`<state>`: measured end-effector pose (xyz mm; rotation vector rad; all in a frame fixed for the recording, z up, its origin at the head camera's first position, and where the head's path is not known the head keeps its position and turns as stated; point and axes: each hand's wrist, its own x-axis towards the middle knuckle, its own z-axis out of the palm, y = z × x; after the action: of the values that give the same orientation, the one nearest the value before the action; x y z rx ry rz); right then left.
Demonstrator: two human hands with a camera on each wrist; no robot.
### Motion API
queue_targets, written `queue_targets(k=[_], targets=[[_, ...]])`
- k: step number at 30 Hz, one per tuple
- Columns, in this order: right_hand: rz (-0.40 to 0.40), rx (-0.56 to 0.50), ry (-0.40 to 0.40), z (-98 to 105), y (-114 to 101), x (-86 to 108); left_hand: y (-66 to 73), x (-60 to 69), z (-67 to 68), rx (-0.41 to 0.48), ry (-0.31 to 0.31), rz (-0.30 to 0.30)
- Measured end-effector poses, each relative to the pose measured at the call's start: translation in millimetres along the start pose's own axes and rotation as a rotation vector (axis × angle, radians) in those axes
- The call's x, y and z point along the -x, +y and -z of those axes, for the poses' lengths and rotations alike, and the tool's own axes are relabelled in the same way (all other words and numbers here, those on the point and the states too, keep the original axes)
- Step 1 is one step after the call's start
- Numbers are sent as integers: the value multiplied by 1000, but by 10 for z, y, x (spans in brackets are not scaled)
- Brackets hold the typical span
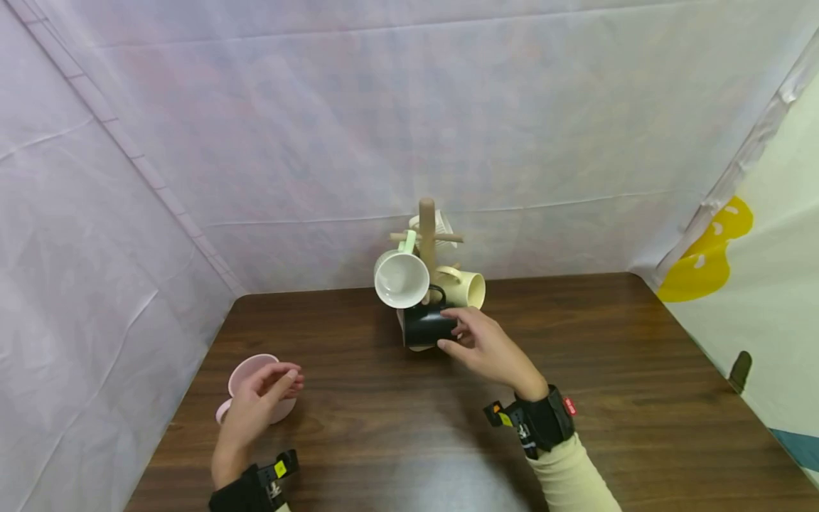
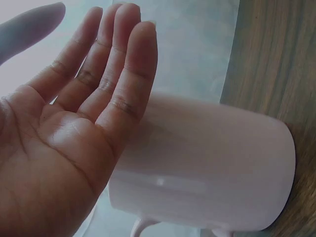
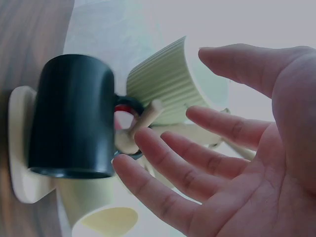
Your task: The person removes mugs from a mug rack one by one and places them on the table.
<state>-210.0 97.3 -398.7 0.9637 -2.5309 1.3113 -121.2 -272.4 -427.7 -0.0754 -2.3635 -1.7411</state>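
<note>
A black mug (image 1: 427,326) (image 3: 74,116) hangs by its handle on a low peg of a wooden mug stand (image 1: 426,213). My right hand (image 1: 489,348) (image 3: 237,163) is beside its right end with fingers spread and nothing held; whether a fingertip touches the mug, I cannot tell. At the left, a pink mug (image 1: 282,411) (image 2: 207,158) stands on the table with its handle to the left. Relaxed and slightly bent, the fingers of my left hand (image 1: 252,405) (image 2: 84,123) are over the mug, gripping nothing.
On the stand also hang a white mug with a pale green handle (image 1: 402,279), a pale yellow mug (image 1: 462,288) and, behind the post, a ribbed light mug (image 1: 446,229). The brown table (image 1: 384,441) ends at pale curtains at the back.
</note>
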Motion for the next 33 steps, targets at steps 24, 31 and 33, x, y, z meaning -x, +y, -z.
queue_targets(k=[24, 31, 33], targets=[[-73, 57, 103, -66, -393, -533, 52, -121, -244, -29, -103, 62], [-120, 150, 132, -126, -514, -662, 31, -147, -269, -21, -141, 34], [-131, 182, 134, -148, -549, -696, 24, -149, -274, -12, -152, 32]])
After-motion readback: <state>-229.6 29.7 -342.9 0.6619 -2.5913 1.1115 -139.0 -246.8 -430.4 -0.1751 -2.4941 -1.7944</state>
